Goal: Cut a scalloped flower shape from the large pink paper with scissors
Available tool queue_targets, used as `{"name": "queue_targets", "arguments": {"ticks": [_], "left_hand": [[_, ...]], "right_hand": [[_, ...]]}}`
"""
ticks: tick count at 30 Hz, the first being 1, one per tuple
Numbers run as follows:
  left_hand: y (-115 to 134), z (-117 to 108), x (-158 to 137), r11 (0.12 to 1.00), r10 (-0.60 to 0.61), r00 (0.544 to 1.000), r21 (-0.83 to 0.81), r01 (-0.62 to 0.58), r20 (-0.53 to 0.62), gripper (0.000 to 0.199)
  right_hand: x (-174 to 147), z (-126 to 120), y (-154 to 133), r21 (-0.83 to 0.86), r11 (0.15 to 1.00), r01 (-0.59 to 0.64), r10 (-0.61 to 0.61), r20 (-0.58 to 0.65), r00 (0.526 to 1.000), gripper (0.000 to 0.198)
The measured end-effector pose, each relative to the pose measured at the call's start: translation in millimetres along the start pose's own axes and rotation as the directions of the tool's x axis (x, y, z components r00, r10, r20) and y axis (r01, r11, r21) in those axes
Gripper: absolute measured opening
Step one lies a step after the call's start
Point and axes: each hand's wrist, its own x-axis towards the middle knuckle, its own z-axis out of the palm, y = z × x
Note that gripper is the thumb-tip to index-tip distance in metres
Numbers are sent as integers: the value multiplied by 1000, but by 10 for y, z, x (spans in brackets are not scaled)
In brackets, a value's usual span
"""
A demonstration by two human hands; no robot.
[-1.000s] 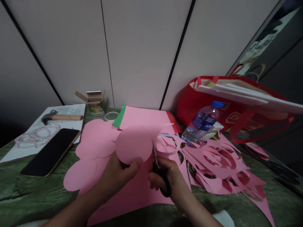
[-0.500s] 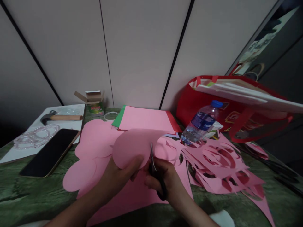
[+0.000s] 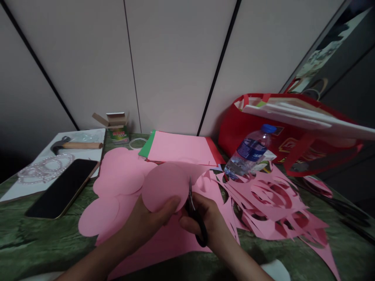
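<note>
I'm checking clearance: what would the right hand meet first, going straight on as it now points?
The right hand, scissors foremost, would likely meet the pink paper held in the left hand first, though depth there is unclear.

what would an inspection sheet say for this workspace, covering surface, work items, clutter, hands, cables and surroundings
Surface: green, wood-patterned table.
Work items: scissors at the edge of the held pink paper; round pink cutouts at left, pink scraps at right.
Clutter: phone, hammer, open box, bottle, red bag.
Hands: left hand grips the held paper; right hand grips the scissors.
Cables: none certain; dark loops at far right unclear.
Surroundings: pale wall behind.
</note>
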Motion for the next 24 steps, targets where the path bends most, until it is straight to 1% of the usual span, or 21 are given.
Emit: {"name": "queue_targets", "arguments": {"ticks": [6, 10, 13, 18, 24], "left_hand": [[29, 4, 6, 999, -45, 999, 12, 45, -31, 31], [21, -5, 5, 1000, -19, 1000, -5, 19, -21, 28], [-14, -13, 20, 1000, 6, 1000, -30, -7, -27, 29], [-66, -17, 40, 998, 15, 1000, -65, -16, -7, 23], [-68, -15, 20, 996, 34, 999, -83, -32, 13, 25]], "right_hand": [[-9, 4, -30, -11, 1000, 10, -10, -8, 1000, 36], [-7, 5, -20, -8, 1000, 8, -8, -28, 1000, 36], [-3, -4, 8, -11, 1000, -3, 3, -17, 1000, 36], [2, -15, 59, -51, 999, -8, 6, -27, 1000, 35], [-3, -9, 67, -101, 995, -23, 20, -26, 999, 29]]}}
